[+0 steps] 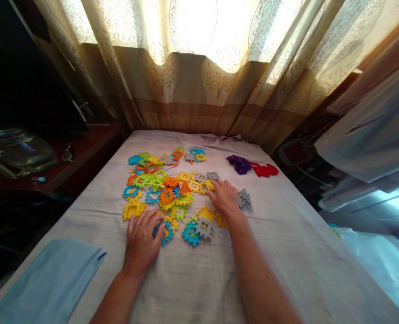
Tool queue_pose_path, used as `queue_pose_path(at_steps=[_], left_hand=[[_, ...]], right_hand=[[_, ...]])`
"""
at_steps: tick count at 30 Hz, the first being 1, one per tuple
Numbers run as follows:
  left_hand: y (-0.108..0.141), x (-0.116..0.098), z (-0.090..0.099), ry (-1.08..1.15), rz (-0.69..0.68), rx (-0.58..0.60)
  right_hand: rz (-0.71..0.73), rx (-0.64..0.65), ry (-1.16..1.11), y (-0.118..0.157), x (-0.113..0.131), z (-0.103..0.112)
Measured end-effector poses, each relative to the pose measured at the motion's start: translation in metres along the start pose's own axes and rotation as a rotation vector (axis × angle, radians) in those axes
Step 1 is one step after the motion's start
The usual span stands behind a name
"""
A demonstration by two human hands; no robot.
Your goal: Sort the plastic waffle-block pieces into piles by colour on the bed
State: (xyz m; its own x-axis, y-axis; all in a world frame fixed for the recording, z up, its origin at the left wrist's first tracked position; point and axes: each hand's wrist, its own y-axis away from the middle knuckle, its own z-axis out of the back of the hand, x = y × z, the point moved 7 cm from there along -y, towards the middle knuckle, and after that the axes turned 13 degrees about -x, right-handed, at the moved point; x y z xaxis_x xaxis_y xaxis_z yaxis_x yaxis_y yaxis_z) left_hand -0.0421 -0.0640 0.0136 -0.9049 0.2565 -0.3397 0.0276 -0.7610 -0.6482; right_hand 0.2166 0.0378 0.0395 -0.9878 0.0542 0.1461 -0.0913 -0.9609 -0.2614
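**Bare forearms (263, 274) reach across a pale sheet (199, 292) to a spread of toothed plastic building tiles (167, 196)**

Both hands are palm down at the near and right-hand sides of the main heap, which lies in the middle and left of the sheet in yellow, orange, lime green, blue and grey. The left hand (143, 238) is open, its fingers loosely spread at the heap's near left edge, the thumb beside a blue tile (168, 233). The right hand (225, 198) reaches farther out, fingers bent, the fingertips at a yellow tile (208, 185); whether they grip it cannot be told.

Between the wrists, a grey windowed tile (205, 228) overlaps a blue toothed tile (190, 234). Just right of the right hand sits a pile of grey tiles (245, 200). Farther back on the right, a cluster of purple tiles (239, 164) adjoins a cluster of red tiles (266, 170).

At the lower left lies a folded light-blue cloth (47, 279). Beyond the sheet's left edge, a clear glass pitcher (27, 155) stands before a dark screen (20, 67). A patterned beige curtain (192, 85), lit from behind, hangs across the far end.
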Motion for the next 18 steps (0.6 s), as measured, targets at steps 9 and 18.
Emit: queue_pose_path(at_steps=[9, 18], left_hand=[[0.001, 0.001, -0.001, -0.002, -0.003, 0.005], [0.001, 0.001, -0.001, 0.002, -0.006, 0.002]], right_hand=[[0.209, 0.036, -0.196, 0.026, 0.048, -0.006], [-0.018, 0.02, -0.272, 0.014, 0.014, 0.0]])
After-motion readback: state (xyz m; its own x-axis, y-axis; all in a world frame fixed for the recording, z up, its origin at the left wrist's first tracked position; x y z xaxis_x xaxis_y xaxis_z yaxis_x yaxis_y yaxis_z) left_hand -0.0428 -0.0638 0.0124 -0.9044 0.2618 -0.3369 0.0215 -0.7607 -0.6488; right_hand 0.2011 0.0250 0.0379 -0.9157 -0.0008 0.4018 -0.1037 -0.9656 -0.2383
